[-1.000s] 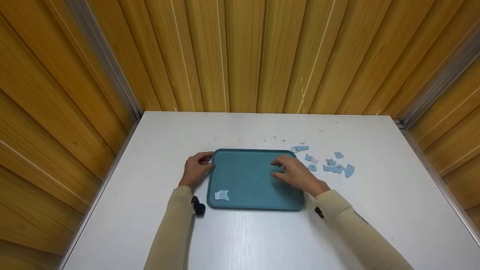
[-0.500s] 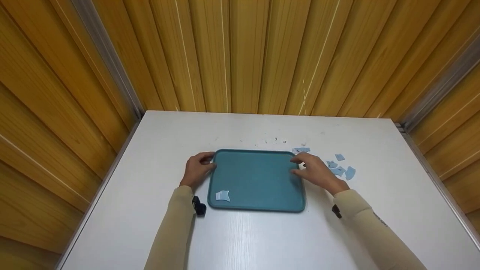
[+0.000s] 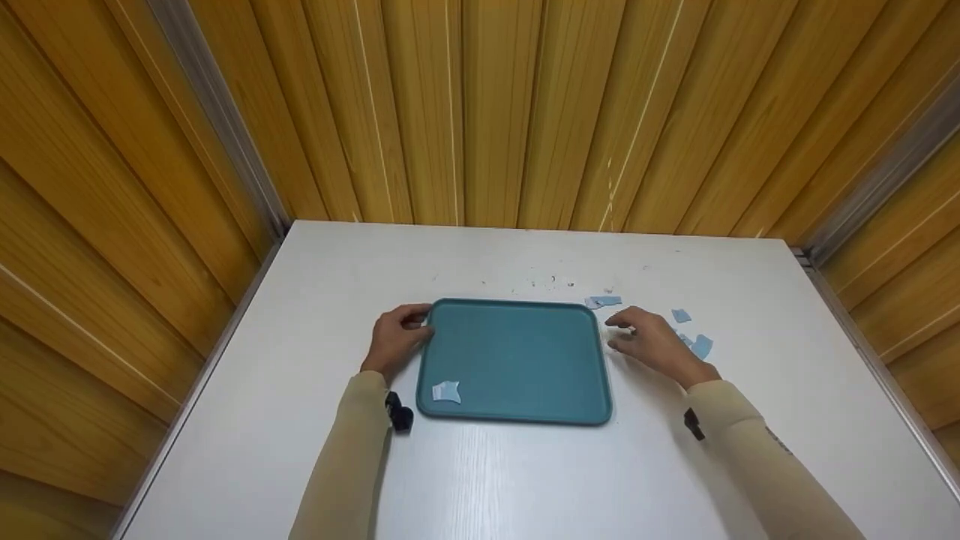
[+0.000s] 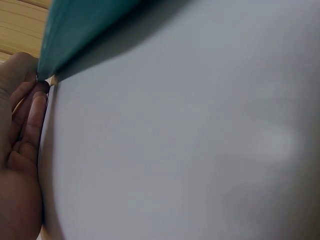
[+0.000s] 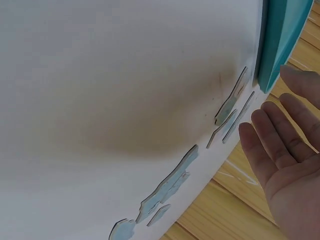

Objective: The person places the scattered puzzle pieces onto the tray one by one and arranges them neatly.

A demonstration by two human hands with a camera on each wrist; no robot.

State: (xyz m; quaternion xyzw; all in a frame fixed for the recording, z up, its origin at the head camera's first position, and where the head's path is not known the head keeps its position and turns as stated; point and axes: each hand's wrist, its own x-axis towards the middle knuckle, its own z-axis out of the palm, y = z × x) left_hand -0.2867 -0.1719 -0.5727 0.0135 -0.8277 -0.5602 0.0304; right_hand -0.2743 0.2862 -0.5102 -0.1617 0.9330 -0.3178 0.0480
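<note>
A teal tray [image 3: 517, 360] lies on the white table. My left hand [image 3: 391, 341] holds its left rim near the far corner; the left wrist view has the tray's edge [image 4: 75, 40] between thumb and fingertips. A small pale-blue and white flat piece [image 3: 447, 391] lies in the tray's near left corner. My right hand [image 3: 651, 341] hovers just beyond the tray's right rim, fingers loosely bent and apart, holding nothing. Around and partly under it are several irregular light-blue flat pieces [image 5: 167, 182], like cardboard jigsaw pieces. Some are hidden by this hand in the head view.
A piece [image 3: 604, 301] lies off the tray's far right corner, another [image 3: 681, 315] beyond my right hand. Small dark crumbs [image 3: 553, 279] dot the table [image 3: 480, 480] behind the tray. Wood-patterned panels [image 3: 495, 112] enclose the back and sides.
My right hand has moved right, from over the tray to outside its right rim, above the loose pieces. The left hand stays at the tray's left rim.
</note>
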